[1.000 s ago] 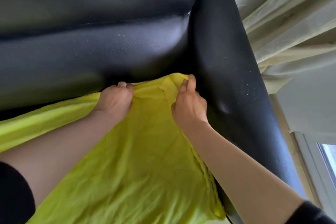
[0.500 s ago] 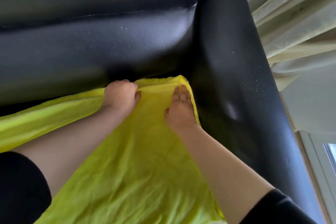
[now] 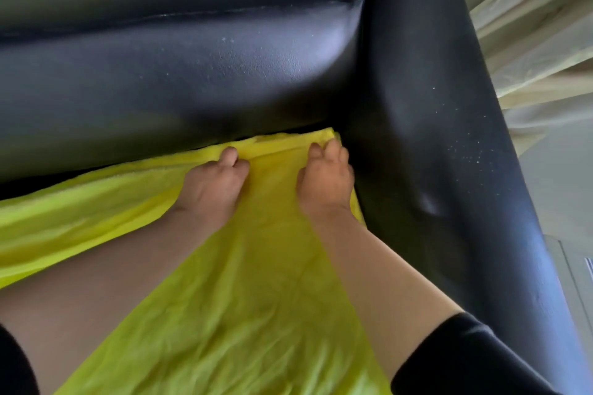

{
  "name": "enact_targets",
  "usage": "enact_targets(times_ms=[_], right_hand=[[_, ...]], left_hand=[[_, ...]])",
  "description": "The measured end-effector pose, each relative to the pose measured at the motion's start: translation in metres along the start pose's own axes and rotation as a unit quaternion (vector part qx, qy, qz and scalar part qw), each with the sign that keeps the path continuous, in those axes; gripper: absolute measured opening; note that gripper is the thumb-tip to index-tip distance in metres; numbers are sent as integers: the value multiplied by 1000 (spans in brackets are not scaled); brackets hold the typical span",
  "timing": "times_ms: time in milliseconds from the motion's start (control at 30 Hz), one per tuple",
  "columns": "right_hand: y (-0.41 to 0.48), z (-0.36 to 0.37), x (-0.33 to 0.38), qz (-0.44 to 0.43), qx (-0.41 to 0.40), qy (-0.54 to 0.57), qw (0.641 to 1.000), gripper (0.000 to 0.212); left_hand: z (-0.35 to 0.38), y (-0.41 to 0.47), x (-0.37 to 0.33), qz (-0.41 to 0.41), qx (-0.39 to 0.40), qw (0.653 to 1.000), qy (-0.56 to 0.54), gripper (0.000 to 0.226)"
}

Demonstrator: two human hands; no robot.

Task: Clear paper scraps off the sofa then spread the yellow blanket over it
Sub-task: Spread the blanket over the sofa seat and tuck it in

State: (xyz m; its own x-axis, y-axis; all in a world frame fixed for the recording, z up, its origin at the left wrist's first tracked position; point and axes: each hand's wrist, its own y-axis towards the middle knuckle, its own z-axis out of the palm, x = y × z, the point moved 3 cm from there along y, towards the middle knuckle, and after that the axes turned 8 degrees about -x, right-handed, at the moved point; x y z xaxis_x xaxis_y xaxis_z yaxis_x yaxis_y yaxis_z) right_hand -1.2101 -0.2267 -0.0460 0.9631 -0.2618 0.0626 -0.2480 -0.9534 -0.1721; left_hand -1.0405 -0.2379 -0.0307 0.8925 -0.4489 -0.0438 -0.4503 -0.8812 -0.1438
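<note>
The yellow blanket [image 3: 244, 298] lies over the seat of the black leather sofa [image 3: 192, 80], its far edge against the backrest and its right edge against the armrest [image 3: 433, 144]. My left hand [image 3: 215, 183] rests on the blanket near its far edge, fingers curled into the fabric. My right hand [image 3: 327, 176] presses on the blanket's far right corner beside the armrest, fingers bent down onto the cloth. No paper scraps are in sight.
Pale curtains [image 3: 532, 42] hang to the right of the armrest. A window frame [image 3: 574, 276] shows at the lower right. A dark strip of bare seat [image 3: 48, 179] shows at the left along the backrest.
Both hands slid the blanket's far edge toward the backrest and armrest corner. My right hand went from pinching the raised corner to pressing it flat.
</note>
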Motion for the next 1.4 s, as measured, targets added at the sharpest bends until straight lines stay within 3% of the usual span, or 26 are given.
enact_targets(times_ms=[100, 233, 400, 533, 700, 800, 900, 967, 1033, 1133, 1233, 1300, 1400], right_hand=[[9, -12, 2, -127, -64, -11, 990, 43], [29, -17, -2, -105, 39, -94, 989, 48], [26, -32, -2, -145, 73, -154, 975, 45], [9, -44, -10, -120, 105, -171, 972, 49], [1, -61, -15, -88, 133, -173, 972, 74], [8, -68, -14, -94, 97, -191, 972, 60], [14, -73, -10, -71, 80, -184, 977, 25], [18, -72, -10, -22, 93, -149, 984, 19], [21, -67, -13, 78, 102, -41, 991, 21], [19, -51, -17, 208, 110, 155, 960, 17], [15, -31, -12, 242, 121, 258, 927, 21], [15, -22, -7, 263, 118, 300, 910, 29], [14, -13, 3, 291, 93, 244, 920, 48]], left_hand=[[1, -6, 10, -15, -39, 999, -27, 38], [-3, -6, 19, -24, -37, 999, -15, 51], [-1, -2, 33, -85, 39, 996, 12, 38], [-4, 1, 37, -63, -5, 997, -32, 23], [-7, -2, 52, -38, -79, 991, -101, 8], [-8, -3, 52, -20, -101, 988, -114, 8], [-2, -6, 41, -11, -77, 991, -113, 17], [8, -9, 32, -8, -51, 995, -81, 23], [16, -11, 27, -22, -38, 998, -52, 30], [17, -10, 21, -32, -39, 998, -42, 42], [20, -13, 19, -58, -25, 993, -100, 45], [24, -20, 16, -61, -15, 991, -120, 49], [32, -33, 13, -63, 8, 987, -151, 56]])
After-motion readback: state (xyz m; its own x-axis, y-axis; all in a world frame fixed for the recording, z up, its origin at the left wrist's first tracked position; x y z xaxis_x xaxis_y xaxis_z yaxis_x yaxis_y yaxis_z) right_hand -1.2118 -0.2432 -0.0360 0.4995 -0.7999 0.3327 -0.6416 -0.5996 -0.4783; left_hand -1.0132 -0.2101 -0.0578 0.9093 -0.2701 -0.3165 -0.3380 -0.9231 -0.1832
